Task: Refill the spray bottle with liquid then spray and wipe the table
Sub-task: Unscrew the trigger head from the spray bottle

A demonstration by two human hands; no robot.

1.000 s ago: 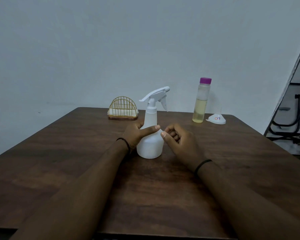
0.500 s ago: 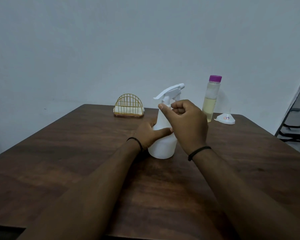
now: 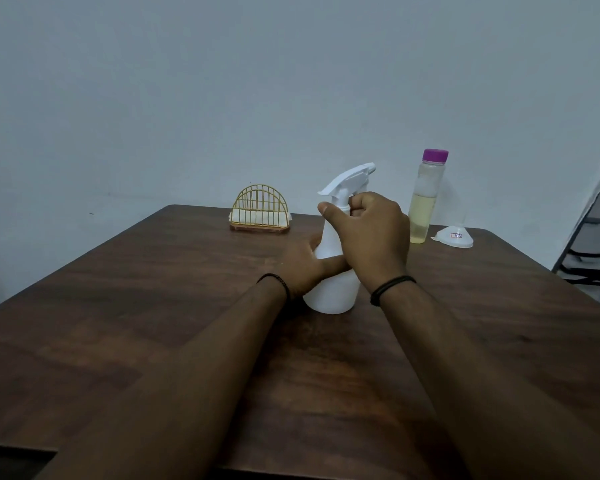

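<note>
Spray bottle [image 3: 329, 292], white, upright, trigger head on

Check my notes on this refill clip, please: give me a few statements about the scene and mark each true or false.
1. The right hand grips the neck of the spray bottle. True.
2. The left hand rests flat on the table, away from the bottle. False: it holds the bottle's body.
3. The refill bottle has its purple cap on. True.
4. The funnel sits in the spray bottle's mouth. False: it lies on the table beside the refill bottle.
5. The napkin holder stands at the far edge. True.
</note>
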